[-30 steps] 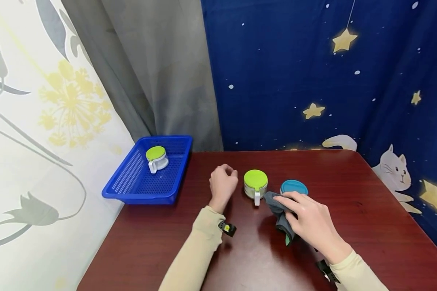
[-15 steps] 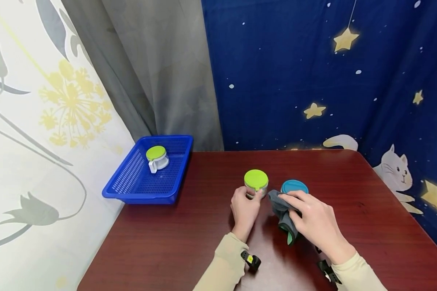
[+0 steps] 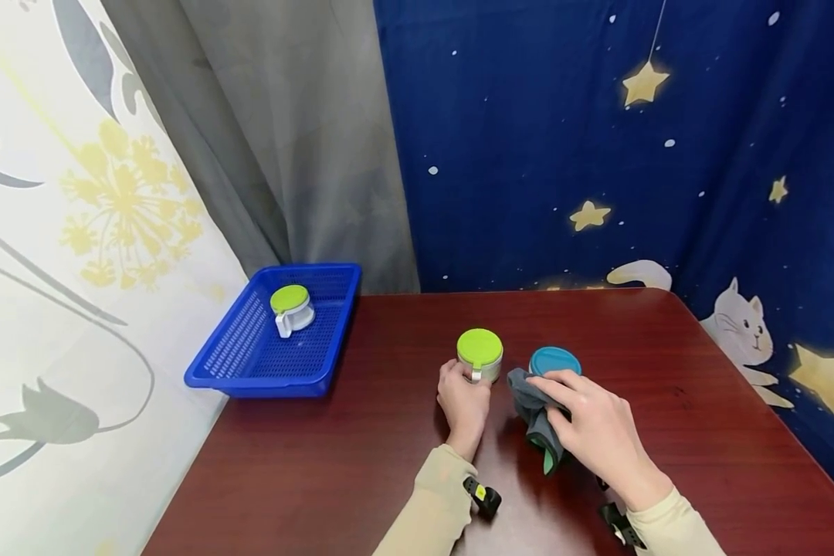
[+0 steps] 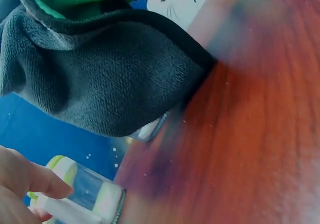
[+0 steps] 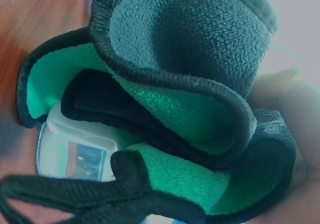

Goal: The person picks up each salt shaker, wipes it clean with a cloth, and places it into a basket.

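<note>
A small clear jar with a lime-green lid (image 3: 480, 354) stands mid-table, and my left hand (image 3: 464, 400) grips its white handle and front side; the left wrist view shows fingers (image 4: 30, 181) curled against the jar (image 4: 82, 196). Just right of it stands a jar with a teal-blue lid (image 3: 554, 361). My right hand (image 3: 591, 432) holds a bunched grey cloth with green lining (image 3: 537, 413) against the blue-lidded jar's front. The right wrist view is filled by the cloth (image 5: 170, 114) with a bit of that jar (image 5: 75, 154) beneath.
A blue plastic basket (image 3: 250, 371) sits at the table's back left corner, holding another green-lidded jar (image 3: 290, 309). The dark red table (image 3: 333, 471) ends near curtains on the left and back. A starry blue backdrop hangs behind and right.
My left hand moved from the table left of the green-lidded jar to its front and took hold of it. The right hand with the cloth barely shifted.
</note>
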Available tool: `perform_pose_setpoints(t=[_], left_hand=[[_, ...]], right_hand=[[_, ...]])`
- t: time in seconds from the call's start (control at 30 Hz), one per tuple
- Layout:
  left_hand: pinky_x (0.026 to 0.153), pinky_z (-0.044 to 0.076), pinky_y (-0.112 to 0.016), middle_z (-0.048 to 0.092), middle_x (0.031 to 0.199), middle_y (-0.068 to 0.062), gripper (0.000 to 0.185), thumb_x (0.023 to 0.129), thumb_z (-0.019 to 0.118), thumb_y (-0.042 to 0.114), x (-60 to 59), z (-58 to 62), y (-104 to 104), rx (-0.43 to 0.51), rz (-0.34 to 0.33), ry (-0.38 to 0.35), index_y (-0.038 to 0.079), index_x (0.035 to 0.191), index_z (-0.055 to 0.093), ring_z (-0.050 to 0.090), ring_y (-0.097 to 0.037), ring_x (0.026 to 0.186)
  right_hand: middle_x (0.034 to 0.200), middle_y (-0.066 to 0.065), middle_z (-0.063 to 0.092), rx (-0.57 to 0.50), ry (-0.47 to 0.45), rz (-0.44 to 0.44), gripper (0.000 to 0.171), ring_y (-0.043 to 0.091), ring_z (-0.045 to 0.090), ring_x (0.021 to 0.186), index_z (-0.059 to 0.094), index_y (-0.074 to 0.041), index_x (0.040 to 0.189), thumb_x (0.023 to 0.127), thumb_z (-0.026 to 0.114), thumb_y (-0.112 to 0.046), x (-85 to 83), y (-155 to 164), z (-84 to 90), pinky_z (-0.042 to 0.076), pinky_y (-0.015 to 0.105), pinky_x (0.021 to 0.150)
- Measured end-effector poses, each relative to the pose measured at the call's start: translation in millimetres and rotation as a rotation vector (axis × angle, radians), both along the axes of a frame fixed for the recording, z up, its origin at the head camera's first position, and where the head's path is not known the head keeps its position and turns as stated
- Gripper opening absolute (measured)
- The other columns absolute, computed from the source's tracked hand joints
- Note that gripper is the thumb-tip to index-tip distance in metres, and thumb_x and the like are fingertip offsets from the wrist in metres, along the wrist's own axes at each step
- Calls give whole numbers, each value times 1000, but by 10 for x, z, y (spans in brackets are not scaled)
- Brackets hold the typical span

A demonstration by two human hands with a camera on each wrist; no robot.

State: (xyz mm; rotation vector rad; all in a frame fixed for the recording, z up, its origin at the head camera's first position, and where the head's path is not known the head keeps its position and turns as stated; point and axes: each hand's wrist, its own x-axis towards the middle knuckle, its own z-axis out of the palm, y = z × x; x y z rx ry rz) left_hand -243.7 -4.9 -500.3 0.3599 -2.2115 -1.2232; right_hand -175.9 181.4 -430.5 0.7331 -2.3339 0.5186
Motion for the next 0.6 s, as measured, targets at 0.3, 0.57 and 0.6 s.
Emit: perform_pose_setpoints(t=[0.3,0.57,0.6], left_hand=[[67,50,-43,62,68,7,38,60,94,15,35,-15,-174,47,17,20,14,64,57,63,-23,70],[60,46,-35,55,58,10,35,61,94,14,190,147,-331,142,-31,20,15,63,59,54,-13,60],[61,46,-34,56,59,9,35,61,94,14,211,176,-347,151,-37,30,14,63,59,54,-12,62]], right_hand=[[114,-8,68,-13,-2,-5,48,12,63,71,74,-28,118,76,75,-5,4,-49,4,43,27,46],[114,-11,66,-28,-15,-6,43,12,65,75,74,-30,119,80,72,-12,-14,-89,-12,48,31,49],[114,-12,66,-31,-16,-8,43,12,65,75,74,-30,120,81,72,-13,-17,-96,-12,48,31,49]])
